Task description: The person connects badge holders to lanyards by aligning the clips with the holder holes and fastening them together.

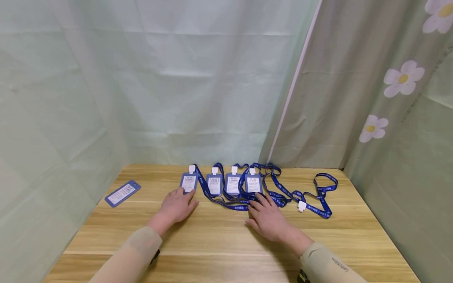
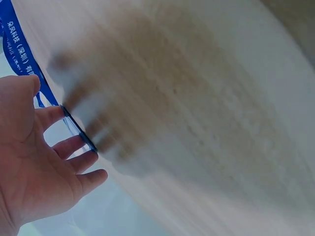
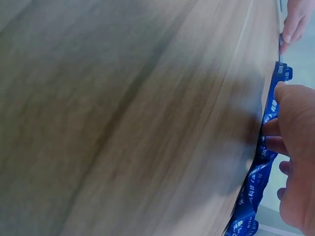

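Four blue card holders stand in a row, clipped to blue lanyards. My left hand [image 1: 175, 204] rests its fingertips on the lower edge of the leftmost card holder [image 1: 188, 181]; in the left wrist view, the relaxed fingers meet the thin edge of that card holder [image 2: 78, 129]. Right of it lie a second card holder [image 1: 214, 184], a third card holder [image 1: 232, 184] and a fourth card holder [image 1: 253, 183]. My right hand [image 1: 269, 221] touches the bunched lanyards [image 1: 240, 207] below the fourth with loosely bent fingers. The right wrist view shows the printed lanyard straps [image 3: 251, 191] beside those fingers.
At the table's left lies a single card holder [image 1: 123, 193] without a lanyard, set at a slant. A loose lanyard [image 1: 323, 202] with a white clip [image 1: 301, 206] spreads at the right. Curtains [image 1: 198, 98] rise behind the wooden table [image 1: 212, 251].
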`<state>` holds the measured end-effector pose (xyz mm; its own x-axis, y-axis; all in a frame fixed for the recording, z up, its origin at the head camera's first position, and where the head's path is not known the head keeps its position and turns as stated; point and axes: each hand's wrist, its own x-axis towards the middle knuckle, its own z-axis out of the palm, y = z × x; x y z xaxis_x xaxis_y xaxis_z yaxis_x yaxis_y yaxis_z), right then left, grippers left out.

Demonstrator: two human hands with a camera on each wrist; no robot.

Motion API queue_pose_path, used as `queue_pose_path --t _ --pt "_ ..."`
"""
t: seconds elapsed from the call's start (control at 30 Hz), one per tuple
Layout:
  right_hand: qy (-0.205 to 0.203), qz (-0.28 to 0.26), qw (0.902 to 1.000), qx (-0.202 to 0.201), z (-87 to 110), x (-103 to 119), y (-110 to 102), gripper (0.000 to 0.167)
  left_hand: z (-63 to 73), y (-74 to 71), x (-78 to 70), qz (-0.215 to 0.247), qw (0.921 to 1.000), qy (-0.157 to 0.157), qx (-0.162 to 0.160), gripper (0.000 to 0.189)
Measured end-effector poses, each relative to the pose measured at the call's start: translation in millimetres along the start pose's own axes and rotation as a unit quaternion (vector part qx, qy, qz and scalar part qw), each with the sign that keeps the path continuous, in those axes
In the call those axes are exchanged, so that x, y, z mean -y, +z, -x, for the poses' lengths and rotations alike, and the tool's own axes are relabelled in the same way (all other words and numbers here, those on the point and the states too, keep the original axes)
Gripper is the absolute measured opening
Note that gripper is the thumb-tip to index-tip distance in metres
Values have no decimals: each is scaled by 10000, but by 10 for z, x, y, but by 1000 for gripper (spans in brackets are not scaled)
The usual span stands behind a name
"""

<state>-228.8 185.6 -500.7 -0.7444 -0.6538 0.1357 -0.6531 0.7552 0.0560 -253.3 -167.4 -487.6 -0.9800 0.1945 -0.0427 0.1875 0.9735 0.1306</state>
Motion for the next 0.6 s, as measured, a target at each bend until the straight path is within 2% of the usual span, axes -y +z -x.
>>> queue_pose_path --t 0.27,0.6 --pt "158 -211 9996 25 -15 0 28 57 -55 29 -66 -61 10000 75 21 59" --pt "258 -438 9987 71 0 5 24 59 7 -6 -130 13 9999 110 41 59"
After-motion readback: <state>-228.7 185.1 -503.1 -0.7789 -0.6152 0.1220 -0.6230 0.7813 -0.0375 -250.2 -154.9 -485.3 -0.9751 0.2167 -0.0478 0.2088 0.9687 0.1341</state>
